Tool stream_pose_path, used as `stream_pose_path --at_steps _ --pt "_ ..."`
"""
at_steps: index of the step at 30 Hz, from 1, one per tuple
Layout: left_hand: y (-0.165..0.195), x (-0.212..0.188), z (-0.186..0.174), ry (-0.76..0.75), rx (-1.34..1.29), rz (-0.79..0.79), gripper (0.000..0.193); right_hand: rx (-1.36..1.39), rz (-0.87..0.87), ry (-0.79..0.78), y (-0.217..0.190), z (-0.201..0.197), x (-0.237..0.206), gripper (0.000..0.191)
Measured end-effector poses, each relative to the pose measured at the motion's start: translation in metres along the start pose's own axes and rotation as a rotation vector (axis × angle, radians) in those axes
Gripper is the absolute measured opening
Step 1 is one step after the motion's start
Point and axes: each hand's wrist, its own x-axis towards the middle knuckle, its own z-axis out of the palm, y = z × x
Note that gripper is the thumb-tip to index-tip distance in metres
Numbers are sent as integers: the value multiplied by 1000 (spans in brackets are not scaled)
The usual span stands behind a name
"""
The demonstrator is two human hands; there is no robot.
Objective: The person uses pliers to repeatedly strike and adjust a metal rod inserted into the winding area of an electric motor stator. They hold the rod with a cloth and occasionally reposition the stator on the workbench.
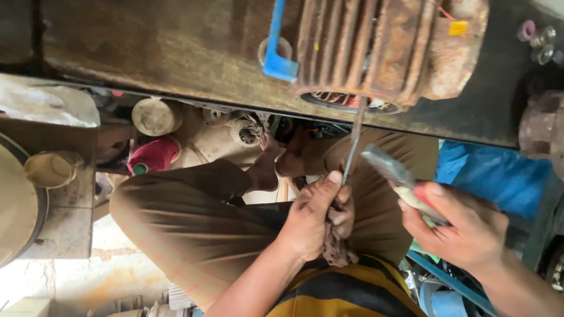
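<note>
My left hand (317, 217) grips a long thin metal rod (355, 138), a chisel or screwdriver, by its lower end. The rod's tip reaches up into the open end of a rusty finned electric motor (376, 50) lying on a worn workbench (164, 53). My right hand (458, 229) holds a tool with a red-and-white handle and a flat grey metal head (388, 165), raised just right of the rod. My knees in brown trousers (194, 223) fill the space below the bench.
A blue clamp-like piece (276, 47) lies on the bench left of the motor. Tins and a red spool (154, 154) sit on the floor beneath. A round metal container (23, 205) stands at the left. Blue plastic sheeting (499, 176) is at the right.
</note>
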Motion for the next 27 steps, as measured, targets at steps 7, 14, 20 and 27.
stream_pose_path --at_steps 7,14,20,27 --pt "7 1 6 -85 26 57 42 -48 75 -3 5 0 -23 69" --pt "17 12 3 -21 -167 -38 42 -34 38 33 0 -2 -9 70" --pt "13 15 1 6 -92 40 43 -28 156 -163 -4 22 17 63" --pt "13 5 3 39 55 171 42 39 110 45 -9 26 2 67"
